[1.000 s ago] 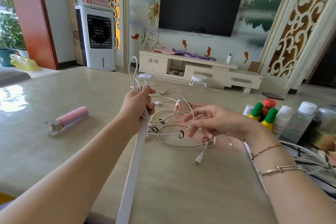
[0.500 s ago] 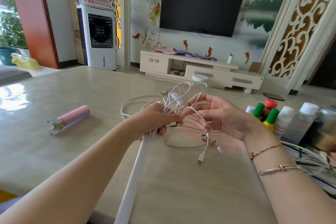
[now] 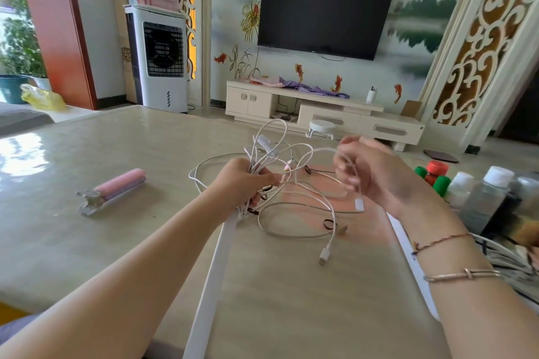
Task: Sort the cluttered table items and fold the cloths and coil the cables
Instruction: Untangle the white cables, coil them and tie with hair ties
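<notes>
White cables point(image 3: 294, 192) fill the middle of the table point(image 3: 87, 242) in a loose tangle, and I have both hands in it. My left hand point(image 3: 239, 183) is closed in a fist round a bundle of the strands, gripping them where several loops gather, with a few ends and a small white plug body sticking up above my knuckles. My right hand point(image 3: 376, 175) is raised just beside the tangle with the fingers curled — it is blurred, so I can only say it seems to be pinching one thin strand that runs down past my palm to a small white tab. One connector point(image 3: 324, 256) hangs off the heap and lies on the tabletop nearer to me. A flat white strip point(image 3: 213, 280) runs from under my left fist toward the table's near edge.

Off to my left, well apart from the cables, lies a pink and lilac clip-like tool point(image 3: 112, 191). On my right stand several bottles point(image 3: 484, 198) with white, green and red caps, close together.
</notes>
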